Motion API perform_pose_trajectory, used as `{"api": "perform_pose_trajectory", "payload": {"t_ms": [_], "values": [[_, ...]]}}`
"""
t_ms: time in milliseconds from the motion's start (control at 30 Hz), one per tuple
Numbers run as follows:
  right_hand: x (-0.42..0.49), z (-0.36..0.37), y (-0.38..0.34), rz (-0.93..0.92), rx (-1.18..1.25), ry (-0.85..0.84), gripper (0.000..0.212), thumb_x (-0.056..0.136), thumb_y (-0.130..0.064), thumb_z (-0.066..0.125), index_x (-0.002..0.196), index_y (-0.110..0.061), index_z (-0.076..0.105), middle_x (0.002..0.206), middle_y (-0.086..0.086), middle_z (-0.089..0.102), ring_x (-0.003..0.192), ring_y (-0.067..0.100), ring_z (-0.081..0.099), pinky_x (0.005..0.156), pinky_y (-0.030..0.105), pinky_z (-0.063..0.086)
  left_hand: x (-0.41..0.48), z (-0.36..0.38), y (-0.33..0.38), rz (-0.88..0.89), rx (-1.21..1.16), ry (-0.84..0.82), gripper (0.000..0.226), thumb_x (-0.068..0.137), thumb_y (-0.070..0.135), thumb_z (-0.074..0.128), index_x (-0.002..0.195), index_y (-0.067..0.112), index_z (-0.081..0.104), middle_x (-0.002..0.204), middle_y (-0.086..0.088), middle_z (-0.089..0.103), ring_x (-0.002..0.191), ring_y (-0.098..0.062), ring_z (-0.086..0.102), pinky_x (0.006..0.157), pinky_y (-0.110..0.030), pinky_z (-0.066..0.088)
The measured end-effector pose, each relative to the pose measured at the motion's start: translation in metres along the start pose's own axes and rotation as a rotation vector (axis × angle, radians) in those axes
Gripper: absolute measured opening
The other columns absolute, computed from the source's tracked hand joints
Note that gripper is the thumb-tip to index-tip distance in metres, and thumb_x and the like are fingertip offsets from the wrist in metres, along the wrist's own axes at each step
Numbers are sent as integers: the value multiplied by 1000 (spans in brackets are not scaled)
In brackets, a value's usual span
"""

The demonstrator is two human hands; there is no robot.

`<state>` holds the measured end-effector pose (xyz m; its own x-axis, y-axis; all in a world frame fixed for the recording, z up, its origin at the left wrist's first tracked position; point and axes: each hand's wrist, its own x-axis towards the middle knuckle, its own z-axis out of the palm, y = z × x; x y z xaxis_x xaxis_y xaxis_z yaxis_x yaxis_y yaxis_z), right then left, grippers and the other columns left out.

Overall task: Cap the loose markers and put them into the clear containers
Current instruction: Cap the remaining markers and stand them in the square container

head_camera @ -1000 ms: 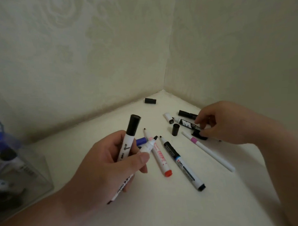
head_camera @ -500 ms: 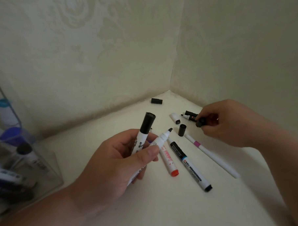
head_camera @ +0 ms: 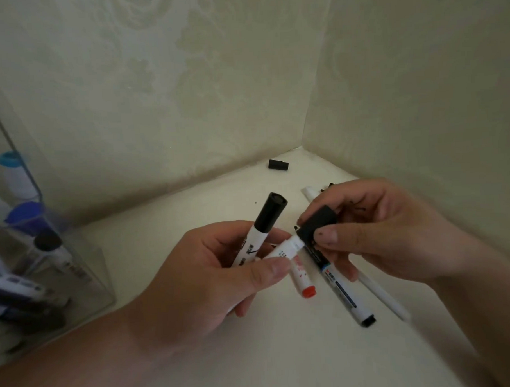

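Note:
My left hand [head_camera: 211, 280] grips two white markers side by side. One is a capped marker [head_camera: 266, 222] with its black cap pointing up. The other is a second marker [head_camera: 282, 252] whose tip end points right. My right hand [head_camera: 375, 235] pinches a black cap [head_camera: 315, 227] and holds it over that marker's tip. On the white surface beneath lie a red-ended marker [head_camera: 304, 284], a black-and-blue marker [head_camera: 343, 294] and a thin white pen [head_camera: 384, 299]. A clear container [head_camera: 85, 276] with several capped markers stands at the left.
A loose black cap [head_camera: 279, 164] lies near the far corner where two pale walls meet. Another white marker end [head_camera: 309, 192] pokes out behind my right hand. The white surface [head_camera: 284, 353] extends toward the front.
My right hand lifted a black cap from the pile and brought it left onto the tip of the marker in my left hand. The left hand rose slightly.

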<state>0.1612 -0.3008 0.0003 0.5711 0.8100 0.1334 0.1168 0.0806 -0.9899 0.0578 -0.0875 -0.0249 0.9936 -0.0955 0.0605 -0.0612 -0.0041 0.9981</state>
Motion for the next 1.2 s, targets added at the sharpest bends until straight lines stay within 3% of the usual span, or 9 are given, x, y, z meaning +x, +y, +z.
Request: {"api": "perform_pose_trajectory", "payload": {"t_ms": [67,200,300,433,567,667,767,967,1200], "values": [[2,5,0,17,5,-34,30,83,-17,78,98,6,70,76,15,68,56,23,64,48,28,54,-1,0,0,-2,-1,-12,17,72,24,86,88,28,81,58,-14,54,46,-19,46,43,-24,41],[-3,9,-7,77,-66,-28,16,83,1,68,99,3,71,72,13,70,59,23,70,55,34,60,-1,-3,-2,-15,43,-43,17,70,24,79,87,23,80,59,-15,55,44,-17,45,42,-24,41],[-8,11,-11,112,-173,7,18,80,-2,71,97,-5,75,78,16,73,69,35,73,65,38,62,0,-5,-2,-18,63,-79,16,72,24,78,87,19,80,65,-27,57,42,-17,43,41,-24,38],[-10,16,-15,111,-253,27,22,78,-7,75,100,-11,76,86,20,75,77,42,74,72,43,63,1,-10,-1,-75,-2,-173,17,75,30,81,86,17,79,70,-11,70,42,-17,44,39,-23,38],[-8,21,-16,116,-297,20,23,80,-11,75,102,-15,77,84,18,76,73,36,75,68,41,63,4,-15,3,-150,-74,-229,9,76,25,77,80,17,80,68,-12,69,38,-15,43,36,-20,36],[-7,23,-16,146,-263,11,21,83,-8,72,103,-10,76,80,18,75,68,36,74,63,38,61,3,-15,1,-148,-75,-233,20,69,34,80,82,18,80,69,-11,69,39,-16,43,36,-21,37],[-6,26,-16,171,-225,0,17,84,-10,72,100,-7,76,76,21,73,63,36,73,58,36,60,0,-14,-1,-140,-55,-201,26,68,35,84,84,15,79,68,-10,69,40,-16,43,37,-21,37],[-6,31,-20,201,-228,15,14,83,-14,72,94,-5,75,70,19,71,56,33,71,54,35,58,-5,-9,-3,-114,-23,-85,12,70,21,80,81,14,79,64,-11,69,36,-18,41,36,-21,36],[-6,30,-24,282,-291,-7,14,93,-20,68,94,-6,72,71,18,72,54,31,69,54,35,57,-5,-4,3,-104,46,-23,12,72,28,82,72,17,77,58,-8,65,36,-17,41,34,-24,35]]}}
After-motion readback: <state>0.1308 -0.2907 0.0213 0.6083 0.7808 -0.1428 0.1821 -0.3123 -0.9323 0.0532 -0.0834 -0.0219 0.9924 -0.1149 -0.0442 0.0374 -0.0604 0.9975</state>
